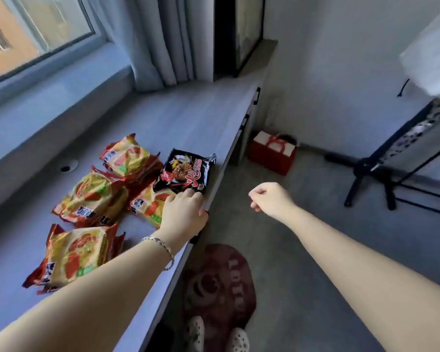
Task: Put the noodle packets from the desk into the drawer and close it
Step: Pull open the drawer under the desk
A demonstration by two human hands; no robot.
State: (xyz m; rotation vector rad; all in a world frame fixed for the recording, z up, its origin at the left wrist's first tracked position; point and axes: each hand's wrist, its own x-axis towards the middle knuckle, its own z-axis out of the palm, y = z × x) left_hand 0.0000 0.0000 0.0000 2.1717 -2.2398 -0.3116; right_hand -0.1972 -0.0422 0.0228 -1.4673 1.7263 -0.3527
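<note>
Grey desk (178, 118) runs under a window (36, 29), with a grey curtain (160, 39) at its far end. Noodle packets (92, 199) lie in a loose cluster near the front edge: several yellow-and-red ones overlapping, and one black packet (186, 171) closest to the edge. Left hand (183, 212), bracelet (163, 247) on the wrist, rests palm down at the desk edge, fingers loosely spread on the black packet's near corner and a yellow one; not clearly gripping either. Right hand (269, 199) hangs over the floor beside the desk, curled into a loose fist, holding nothing. Drawer handles (257, 95) show on the desk front further along, drawers shut there. Grey floor has a red bag (272, 153), a dark red rug (221, 290) with writing that looks like "LOTT", and a black stand (371, 179). Packet print too blurred to read.
</note>
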